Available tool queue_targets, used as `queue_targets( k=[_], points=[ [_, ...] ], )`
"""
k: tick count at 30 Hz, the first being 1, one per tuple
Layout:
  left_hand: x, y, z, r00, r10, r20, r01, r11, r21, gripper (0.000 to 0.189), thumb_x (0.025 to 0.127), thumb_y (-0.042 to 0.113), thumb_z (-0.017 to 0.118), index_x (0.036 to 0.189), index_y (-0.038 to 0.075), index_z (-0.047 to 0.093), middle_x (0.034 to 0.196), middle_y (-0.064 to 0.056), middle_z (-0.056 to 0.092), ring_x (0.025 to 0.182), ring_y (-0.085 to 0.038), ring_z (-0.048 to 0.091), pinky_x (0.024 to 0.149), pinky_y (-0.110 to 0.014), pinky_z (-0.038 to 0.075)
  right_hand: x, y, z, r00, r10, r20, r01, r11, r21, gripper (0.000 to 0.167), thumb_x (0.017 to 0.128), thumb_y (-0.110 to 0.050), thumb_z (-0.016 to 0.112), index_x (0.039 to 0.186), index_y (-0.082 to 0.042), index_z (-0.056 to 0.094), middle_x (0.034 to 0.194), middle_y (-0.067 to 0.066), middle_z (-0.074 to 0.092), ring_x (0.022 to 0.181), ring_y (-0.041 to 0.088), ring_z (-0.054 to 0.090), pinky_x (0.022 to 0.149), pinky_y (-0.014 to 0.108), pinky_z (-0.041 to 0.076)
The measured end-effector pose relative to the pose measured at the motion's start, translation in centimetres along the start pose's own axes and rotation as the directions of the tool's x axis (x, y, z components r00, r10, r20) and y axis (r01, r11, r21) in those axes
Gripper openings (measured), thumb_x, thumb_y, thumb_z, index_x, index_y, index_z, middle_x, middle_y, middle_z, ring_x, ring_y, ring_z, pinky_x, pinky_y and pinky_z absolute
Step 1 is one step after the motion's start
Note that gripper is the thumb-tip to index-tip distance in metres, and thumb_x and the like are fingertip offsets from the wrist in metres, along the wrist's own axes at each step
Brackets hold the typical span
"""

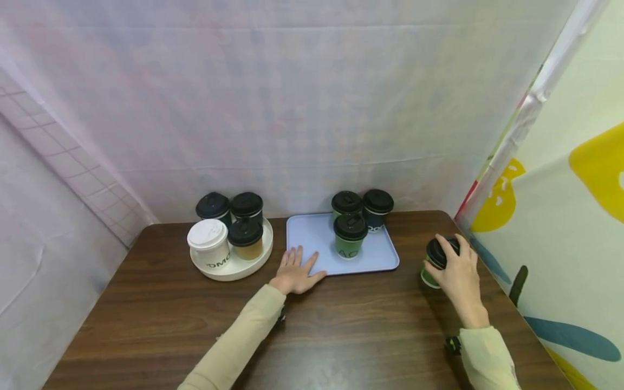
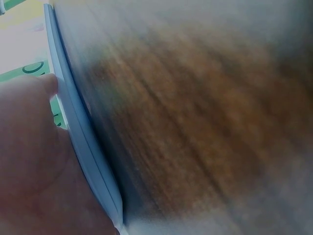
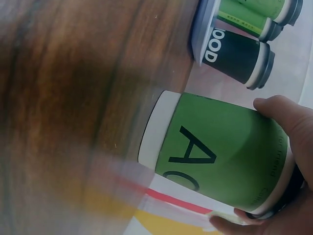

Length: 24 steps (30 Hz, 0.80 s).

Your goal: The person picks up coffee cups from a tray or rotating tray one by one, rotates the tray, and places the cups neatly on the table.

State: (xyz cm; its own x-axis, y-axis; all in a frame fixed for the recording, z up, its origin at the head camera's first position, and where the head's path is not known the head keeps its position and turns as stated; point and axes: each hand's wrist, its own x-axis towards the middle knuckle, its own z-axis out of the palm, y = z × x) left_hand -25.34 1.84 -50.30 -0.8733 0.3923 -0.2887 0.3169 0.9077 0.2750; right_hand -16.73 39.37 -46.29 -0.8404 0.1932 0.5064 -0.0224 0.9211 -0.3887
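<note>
My right hand [image 1: 458, 273] grips a green paper coffee cup [image 3: 220, 152] with a black lid [image 1: 437, 253] near the table's right edge. Thumb and fingers curl round the cup's upper part; whether its base touches the table I cannot tell. At the blue tray's [image 1: 312, 233] front left corner, my left hand [image 1: 296, 273] rests with fingers spread, holding nothing. Three lidded cups stand on that tray: a green front cup [image 1: 349, 245], a mostly hidden green cup [image 1: 346, 202] behind it, and a dark cup [image 3: 232, 56] at the back right.
Left of the tray, a round white tray [image 1: 234, 275] bears several cups, among them a white cup [image 1: 210, 252] and a brown cup [image 1: 249, 250] with a black lid. Pale cloth [image 1: 292, 108] hangs behind the wooden table [image 1: 341, 336], and a patterned cloth [image 1: 560, 244] borders its right side.
</note>
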Motion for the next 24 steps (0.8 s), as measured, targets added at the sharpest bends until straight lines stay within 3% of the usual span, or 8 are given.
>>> queue_targets(
  k=[6, 11, 14, 19, 24],
  points=[
    [-0.4, 0.0, -0.3, 1.000, 0.005, -0.006, -0.005, 1.000, -0.011, 0.076, 0.104, 0.068, 0.030, 0.167, 0.027, 0.021, 0.174, -0.024, 0.002, 0.163, -0.042, -0.002, 0.134, -0.053, -0.001, 0.0, 0.0, 0.0, 1.000, -0.025, 0.008, 0.025, 0.999, -0.048, 0.080, 0.074, -0.025, 0.092, 0.144, -0.011, 0.056, 0.153, 0.037, 0.038, 0.136, 0.064, 0.035, 0.096, 0.085, 0.034],
    [-0.7, -0.1, -0.6, 1.000, 0.019, -0.014, -0.019, 1.000, -0.011, 0.075, 0.104, 0.067, 0.031, 0.166, 0.026, 0.024, 0.174, -0.025, 0.004, 0.163, -0.043, 0.001, 0.134, -0.054, 0.002, 0.2, -0.7, -0.7, 0.999, -0.024, 0.035, 0.027, 0.995, -0.097, 0.100, 0.070, -0.033, 0.094, 0.154, -0.013, 0.043, 0.158, 0.040, 0.029, 0.146, 0.069, 0.016, 0.105, 0.092, 0.011],
    [-0.8, -0.1, -0.7, 0.999, 0.021, -0.025, -0.021, 1.000, -0.012, 0.075, 0.104, 0.068, 0.029, 0.166, 0.026, 0.024, 0.174, -0.025, 0.005, 0.163, -0.043, 0.002, 0.134, -0.054, 0.003, 0.4, -2.1, -1.3, 0.997, -0.076, 0.012, 0.076, 0.989, -0.125, 0.106, 0.068, -0.035, 0.094, 0.155, -0.011, 0.040, 0.159, 0.041, 0.028, 0.150, 0.070, 0.009, 0.107, 0.092, 0.002],
    [-0.8, -0.1, -0.6, 1.000, 0.012, -0.029, -0.012, 1.000, -0.016, 0.075, 0.104, 0.069, 0.029, 0.166, 0.027, 0.024, 0.174, -0.024, 0.005, 0.163, -0.043, 0.002, 0.134, -0.053, 0.003, 1.0, -5.5, -1.3, 0.977, -0.211, -0.016, 0.206, 0.967, -0.151, 0.106, 0.062, -0.031, 0.097, 0.152, -0.011, 0.045, 0.158, 0.037, 0.035, 0.154, 0.062, 0.013, 0.116, 0.084, 0.008],
    [-0.6, 0.0, -0.2, 0.999, 0.022, -0.038, -0.023, 0.999, -0.022, 0.074, 0.104, 0.067, 0.030, 0.166, 0.026, 0.025, 0.174, -0.025, 0.007, 0.163, -0.043, 0.004, 0.134, -0.053, 0.003, 1.8, -7.7, 0.6, 0.948, -0.318, -0.011, 0.316, 0.944, -0.091, 0.101, 0.061, -0.024, 0.098, 0.149, -0.009, 0.050, 0.156, 0.034, 0.040, 0.152, 0.060, 0.021, 0.119, 0.076, 0.020]
  ],
)
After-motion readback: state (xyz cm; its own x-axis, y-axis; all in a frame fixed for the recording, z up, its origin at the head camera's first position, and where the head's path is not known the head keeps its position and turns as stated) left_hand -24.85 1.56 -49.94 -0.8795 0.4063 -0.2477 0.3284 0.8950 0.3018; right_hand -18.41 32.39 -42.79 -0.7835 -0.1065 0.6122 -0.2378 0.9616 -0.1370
